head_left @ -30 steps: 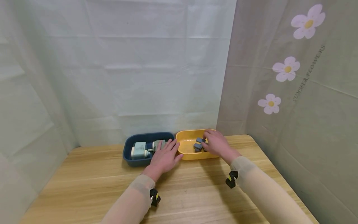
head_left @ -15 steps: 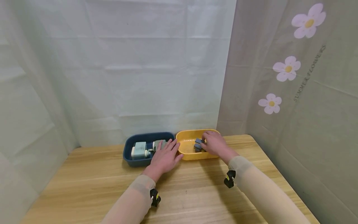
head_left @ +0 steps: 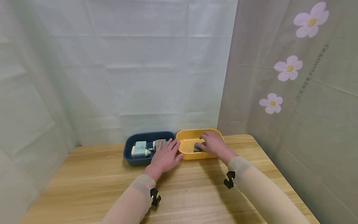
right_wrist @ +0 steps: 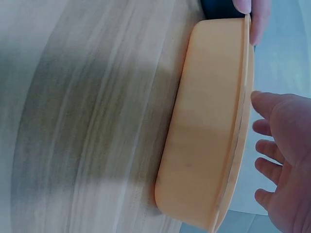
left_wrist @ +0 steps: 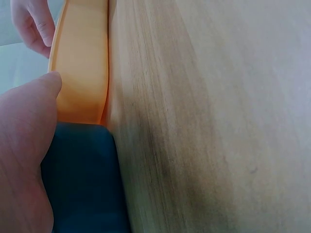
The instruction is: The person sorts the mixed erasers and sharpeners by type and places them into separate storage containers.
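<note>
In the head view my left hand (head_left: 165, 156) lies with its fingers spread over the right end of a dark blue bin (head_left: 130, 159), the thumb by the yellow bin (head_left: 183, 138). Its thumb also shows beside the two bins' meeting ends in the left wrist view. My right hand (head_left: 214, 144) reaches over the yellow bin, thumb and fingers apart and gently bent. Small grey-blue blocks (head_left: 197, 150) lie right by that thumb, partly hidden under the hand. From the right wrist, the right fingers (right_wrist: 268, 171) appear past the bin's rim, with nothing visible between them.
Inside the blue bin sit a pale blue-and-white pump-top bottle (head_left: 139, 149) and a grey-green one (head_left: 156, 144), partly covered by the left hand. Both bins stand at the back of a wooden table (head_left: 179, 193), against a pale curtain (head_left: 145, 77). A flowered curtain (head_left: 251, 118) hangs at the right.
My right hand has shifted slightly left over the yellow bin, and its thumb and fingers have parted. Fewer blocks show beside it now. The left hand has stayed put.
</note>
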A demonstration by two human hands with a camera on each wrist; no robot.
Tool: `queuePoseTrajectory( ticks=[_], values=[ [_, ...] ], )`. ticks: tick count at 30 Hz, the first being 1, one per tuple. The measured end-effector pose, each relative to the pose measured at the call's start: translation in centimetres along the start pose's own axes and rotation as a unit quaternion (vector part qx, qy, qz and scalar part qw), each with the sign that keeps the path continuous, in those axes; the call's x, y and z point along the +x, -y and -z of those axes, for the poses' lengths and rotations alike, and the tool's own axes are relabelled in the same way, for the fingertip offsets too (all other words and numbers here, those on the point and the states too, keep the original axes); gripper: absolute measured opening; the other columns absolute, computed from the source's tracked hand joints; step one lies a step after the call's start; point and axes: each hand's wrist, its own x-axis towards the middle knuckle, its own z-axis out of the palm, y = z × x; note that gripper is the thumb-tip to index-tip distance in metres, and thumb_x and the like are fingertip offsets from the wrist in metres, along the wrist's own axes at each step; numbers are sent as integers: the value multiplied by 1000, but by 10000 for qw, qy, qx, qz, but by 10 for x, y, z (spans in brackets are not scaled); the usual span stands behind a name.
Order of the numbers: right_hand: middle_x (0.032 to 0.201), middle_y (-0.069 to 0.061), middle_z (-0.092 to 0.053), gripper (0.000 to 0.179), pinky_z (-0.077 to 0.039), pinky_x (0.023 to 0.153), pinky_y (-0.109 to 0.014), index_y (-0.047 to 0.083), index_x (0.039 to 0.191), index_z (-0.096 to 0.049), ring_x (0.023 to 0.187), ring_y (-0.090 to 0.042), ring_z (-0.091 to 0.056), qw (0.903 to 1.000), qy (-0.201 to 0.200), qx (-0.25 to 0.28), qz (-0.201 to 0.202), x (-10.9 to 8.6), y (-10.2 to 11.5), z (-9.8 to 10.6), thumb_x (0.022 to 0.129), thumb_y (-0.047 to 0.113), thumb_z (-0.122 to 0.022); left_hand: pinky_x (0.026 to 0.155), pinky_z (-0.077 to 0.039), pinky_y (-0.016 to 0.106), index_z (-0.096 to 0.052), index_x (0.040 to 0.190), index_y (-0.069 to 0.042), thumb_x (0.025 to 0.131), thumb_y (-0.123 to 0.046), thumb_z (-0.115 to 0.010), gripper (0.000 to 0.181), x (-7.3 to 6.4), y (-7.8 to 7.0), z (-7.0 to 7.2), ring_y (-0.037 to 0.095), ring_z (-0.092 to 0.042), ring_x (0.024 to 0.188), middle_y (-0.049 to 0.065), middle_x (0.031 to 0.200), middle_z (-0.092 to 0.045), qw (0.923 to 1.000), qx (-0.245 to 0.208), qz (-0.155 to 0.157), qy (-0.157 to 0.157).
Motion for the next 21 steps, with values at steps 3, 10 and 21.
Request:
queuePoseTrajectory(
  ticks=[3, 10, 21],
  values=[
    [155, -18, -62, 53, -37, 125, -60, 5, 147, -68, 145, -41, -56, 10000, 31, 9, -12, -2, 1, -2, 109, 42, -72, 134, -9, 66, -40, 173, -18, 115, -62, -44, 72, 0, 0, 0, 31, -24, 168, 5, 181, -29, 10000, 6, -6, -16],
    [158, -20, -59, 57, -35, 126, -63, 4, 153, -63, 148, -42, -53, 9999, -43, 90, 99, -8, 8, 1, 110, 40, -72, 133, -8, 67, -41, 173, -17, 116, -58, -47, 70, 1, 1, -5, 32, -24, 167, 7, 180, -31, 10000, -47, -37, -47],
    [164, -16, -54, 68, -31, 129, -62, 7, 164, -53, 154, -38, -47, 9998, -158, 77, 128, -13, 21, 4, 111, 47, -68, 132, -9, 70, -44, 171, -17, 117, -59, -43, 69, -1, -2, 2, 34, -26, 166, 7, 179, -34, 9999, 125, 20, -72]
  ],
)
